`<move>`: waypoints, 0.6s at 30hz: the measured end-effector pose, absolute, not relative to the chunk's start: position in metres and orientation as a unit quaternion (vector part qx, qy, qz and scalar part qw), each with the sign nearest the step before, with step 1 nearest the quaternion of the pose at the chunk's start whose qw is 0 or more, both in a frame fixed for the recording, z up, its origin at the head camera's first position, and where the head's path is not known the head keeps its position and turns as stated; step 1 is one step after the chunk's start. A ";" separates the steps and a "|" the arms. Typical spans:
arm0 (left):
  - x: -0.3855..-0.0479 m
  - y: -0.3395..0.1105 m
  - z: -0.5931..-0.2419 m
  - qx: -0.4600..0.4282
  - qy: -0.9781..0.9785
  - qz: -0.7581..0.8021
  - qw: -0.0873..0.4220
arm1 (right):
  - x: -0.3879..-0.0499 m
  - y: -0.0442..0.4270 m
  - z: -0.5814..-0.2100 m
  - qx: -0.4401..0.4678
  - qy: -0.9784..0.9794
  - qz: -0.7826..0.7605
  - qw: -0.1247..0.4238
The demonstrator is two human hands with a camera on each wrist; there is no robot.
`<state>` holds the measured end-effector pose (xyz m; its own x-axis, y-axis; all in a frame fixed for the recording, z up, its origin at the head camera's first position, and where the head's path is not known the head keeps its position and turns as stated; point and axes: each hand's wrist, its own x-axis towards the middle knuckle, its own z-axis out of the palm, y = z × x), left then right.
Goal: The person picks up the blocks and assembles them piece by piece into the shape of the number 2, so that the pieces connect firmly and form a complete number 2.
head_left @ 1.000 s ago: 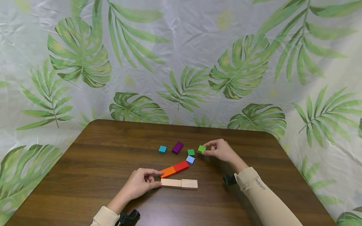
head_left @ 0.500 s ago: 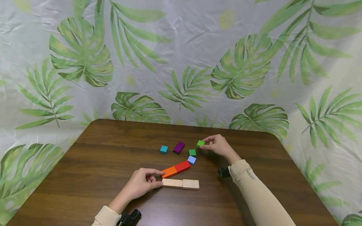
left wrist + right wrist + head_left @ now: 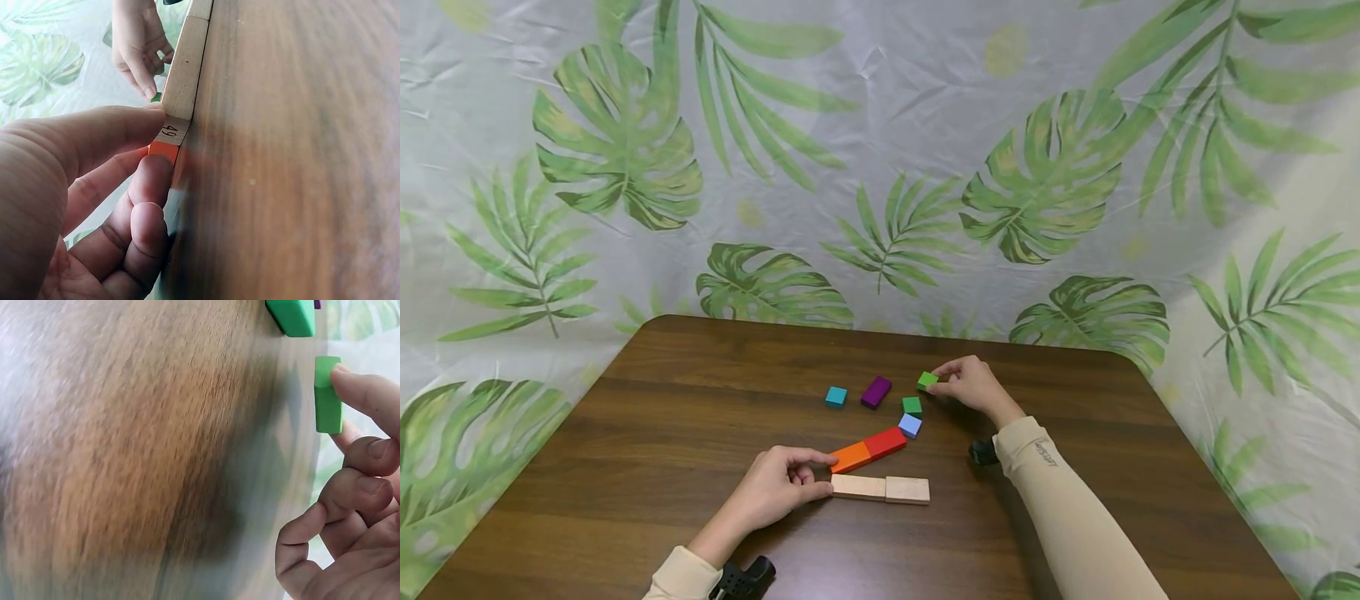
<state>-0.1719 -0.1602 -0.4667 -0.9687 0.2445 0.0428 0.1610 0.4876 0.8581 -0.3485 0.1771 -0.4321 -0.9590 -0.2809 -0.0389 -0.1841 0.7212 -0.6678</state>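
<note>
In the head view my right hand [image 3: 976, 385] pinches a light green block [image 3: 927, 381] between thumb and index finger, near the back of the group. The right wrist view shows that block [image 3: 329, 394] at the fingertips, apart from a darker green block [image 3: 294, 315]. My left hand [image 3: 778, 487] rests by the left ends of two rows. Its thumb touches a plain wooden block [image 3: 858, 487], and its index finger touches an orange block [image 3: 850, 457]. A second plain block [image 3: 907, 490] and a red block [image 3: 885, 442] continue these rows to the right.
Behind the red block lie a light blue block [image 3: 910, 426] and the dark green block [image 3: 912, 406]. Farther left are a purple block [image 3: 876, 392] and a turquoise block [image 3: 837, 397]. All lie on a brown wooden table [image 3: 700, 392] before a leaf-patterned cloth [image 3: 910, 108].
My right hand has moved back and to the left with the light green block, from right of the dark green block to behind it. The left hand has stayed in place.
</note>
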 end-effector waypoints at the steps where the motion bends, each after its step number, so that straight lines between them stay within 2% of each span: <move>1: -0.171 -0.160 -0.466 0.118 0.862 0.492 0.042 | -0.349 0.176 -0.432 -0.128 0.925 -0.351 0.070; 18: -0.171 -0.160 -0.467 0.110 0.868 0.481 0.045 | -0.356 0.161 -0.437 -0.137 0.933 -0.324 0.074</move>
<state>-0.1709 -0.1595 -0.4666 -0.9717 0.2348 0.0279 0.1481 0.5122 0.8460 -0.3565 0.1610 -0.4365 -0.9515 -0.3034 -0.0501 -0.2073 0.7531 -0.6244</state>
